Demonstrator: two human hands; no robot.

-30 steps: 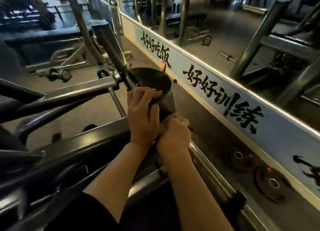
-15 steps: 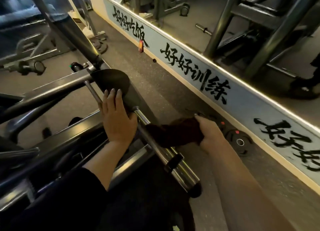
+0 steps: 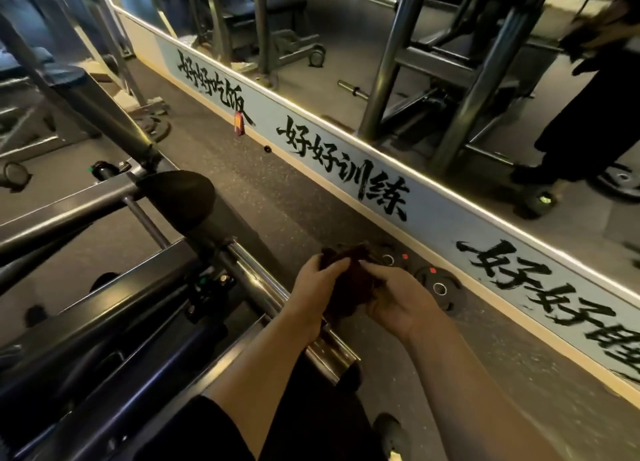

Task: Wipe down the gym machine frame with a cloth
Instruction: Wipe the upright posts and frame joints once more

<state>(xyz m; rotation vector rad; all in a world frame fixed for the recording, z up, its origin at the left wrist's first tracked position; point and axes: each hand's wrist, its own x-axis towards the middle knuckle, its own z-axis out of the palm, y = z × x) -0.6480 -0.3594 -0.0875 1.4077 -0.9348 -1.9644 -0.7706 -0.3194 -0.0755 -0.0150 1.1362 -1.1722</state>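
A dark reddish-brown cloth [image 3: 346, 287] is bunched between both my hands, just right of the machine's chrome weight sleeve [image 3: 263, 287]. My left hand [image 3: 311, 287] grips the cloth's left side above the sleeve. My right hand [image 3: 394, 298] holds its right side with curled fingers. The dark metal frame [image 3: 104, 305] runs along the lower left, and a black rounded cap [image 3: 180, 194] sits where the sleeve meets the frame.
Two black weight plates [image 3: 440, 287] lie on the floor by the wall base. A mirror wall with a lettered band [image 3: 346, 170] runs diagonally on the right. Another plate [image 3: 152, 128] and more machines stand at the far left.
My left hand left the black cap and came over to the cloth. The cloth came off the chrome sleeve and is now held between both hands.
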